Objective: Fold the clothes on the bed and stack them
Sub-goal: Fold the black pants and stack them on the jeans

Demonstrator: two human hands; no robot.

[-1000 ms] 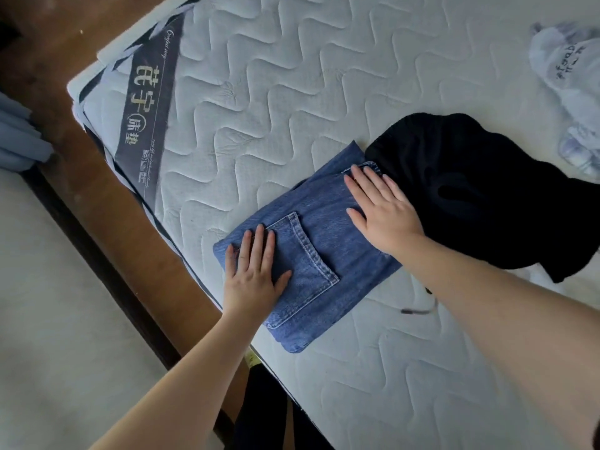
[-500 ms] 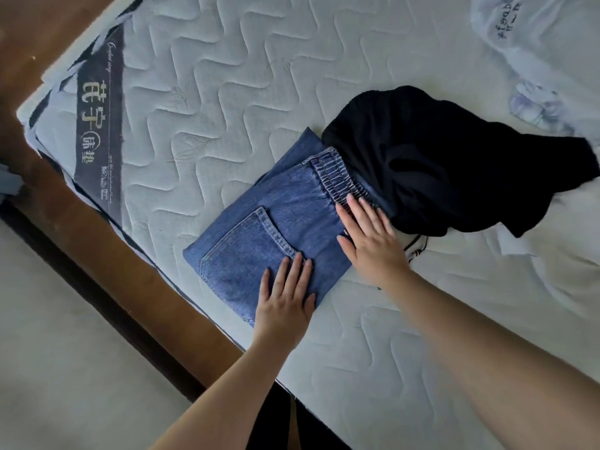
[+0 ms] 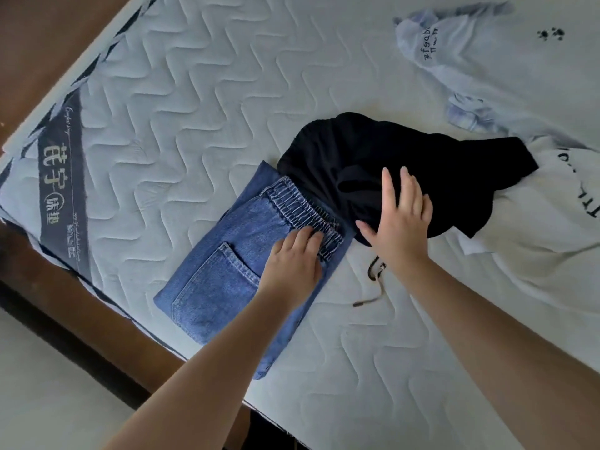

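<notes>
1. The left hand (image 3: 293,264) rests palm down on the folded jeans (image 3: 227,271), its fingers (image 3: 306,237) bent slightly with the tips at the elastic waistband (image 3: 302,206); it grips nothing that can be seen.
2. The jeans lie folded into a flat rectangle near the edge of the mattress (image 3: 194,92), back pocket (image 3: 214,287) facing up.
3. A dark drawstring (image 3: 373,287) trails loose on the mattress just beside the jeans, below the right wrist.
4. The right hand (image 3: 401,222) lies flat on the black garment (image 3: 406,157), fingers straight and held fairly close together, thumb spread to the side; it pinches nothing.
5. The black garment sits crumpled, touching the waistband end of the jeans and overlapping the white garment (image 3: 535,238) to the right.
6. The white garment is unfolded, with dark lettering at its right side.
7. Farther off, a pale blue garment (image 3: 470,60) with printed text lies spread on the mattress, apart from the jeans.
8. A dark label (image 3: 61,177) with characters runs along the mattress corner at the left; the wooden bed frame (image 3: 39,43) shows beyond it.
</notes>
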